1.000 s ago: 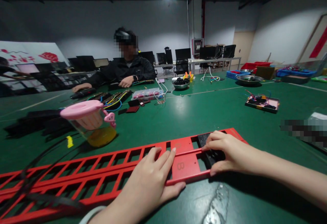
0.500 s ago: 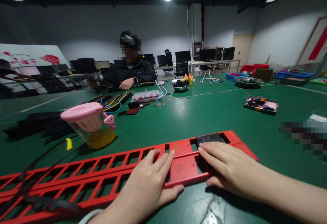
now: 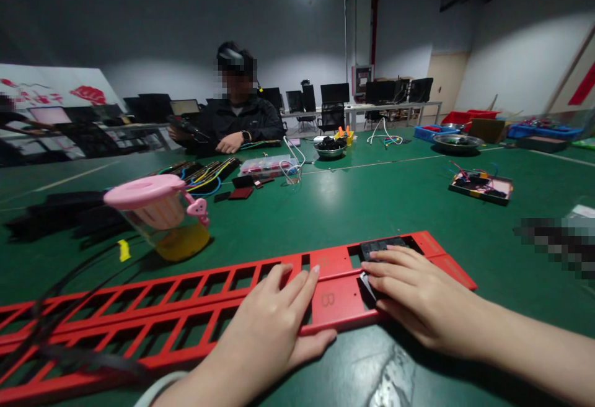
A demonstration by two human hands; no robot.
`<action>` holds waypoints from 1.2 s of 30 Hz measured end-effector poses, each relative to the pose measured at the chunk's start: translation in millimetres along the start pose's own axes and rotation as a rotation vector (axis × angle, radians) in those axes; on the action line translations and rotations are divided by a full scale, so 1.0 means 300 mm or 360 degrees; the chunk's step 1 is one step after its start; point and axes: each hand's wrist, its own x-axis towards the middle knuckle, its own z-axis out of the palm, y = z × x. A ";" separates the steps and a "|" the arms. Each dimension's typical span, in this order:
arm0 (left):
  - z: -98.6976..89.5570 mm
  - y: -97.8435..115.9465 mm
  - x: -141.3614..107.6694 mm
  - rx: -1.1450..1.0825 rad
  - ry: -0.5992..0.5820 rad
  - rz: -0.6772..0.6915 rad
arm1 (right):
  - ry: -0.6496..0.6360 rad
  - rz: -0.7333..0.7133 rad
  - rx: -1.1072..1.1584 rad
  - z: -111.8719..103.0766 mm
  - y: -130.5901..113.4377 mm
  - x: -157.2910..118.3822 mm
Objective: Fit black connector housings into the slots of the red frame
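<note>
Two red slotted rails (image 3: 335, 298) lie side by side across the near table, the closer one marked with a "B". My left hand (image 3: 272, 320) grips the closer rail, fingers over its top and thumb along the near edge. Over the right end sits my right hand (image 3: 425, 292), fingers bent down into the closer rail's opening. Under those fingers a dark piece with a pale grey edge (image 3: 367, 285) stands tilted in the opening; most of it is hidden. A black block (image 3: 382, 245) sits in the farther rail's opening, just beyond my fingertips.
A pink-lidded cup (image 3: 160, 218) with yellow liquid stands left, beside dark cables (image 3: 60, 292) crossing the rails. Farther back are a parts box (image 3: 267, 166), a metal bowl (image 3: 330, 148) and a small tray (image 3: 481, 187) of wired parts. Another person (image 3: 242, 116) sits opposite.
My right hand's fingers have shifted and lifted slightly, and the pale edge of the tilted piece now shows. The left hand keeps its place on the rail. The view has tipped slightly.
</note>
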 end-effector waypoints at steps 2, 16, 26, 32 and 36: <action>-0.001 0.001 0.000 0.0008 -0.0005 -0.0001 | -0.0030 0.0008 0.0121 -0.012 0.010 0.007; -0.002 0.000 0.005 -0.0053 0.0010 -0.0035 | -0.0095 0.0203 0.0569 -0.017 0.054 0.030; -0.005 0.001 0.007 -0.0011 0.0004 -0.0016 | -0.0076 0.0246 0.0505 -0.016 0.069 0.022; -0.002 0.000 0.005 -0.0041 0.0020 -0.0024 | -0.0092 0.0195 0.0454 -0.029 0.072 0.015; 0.000 -0.001 0.004 -0.0023 0.0020 -0.0018 | -0.0087 0.0205 0.0500 -0.025 0.074 0.016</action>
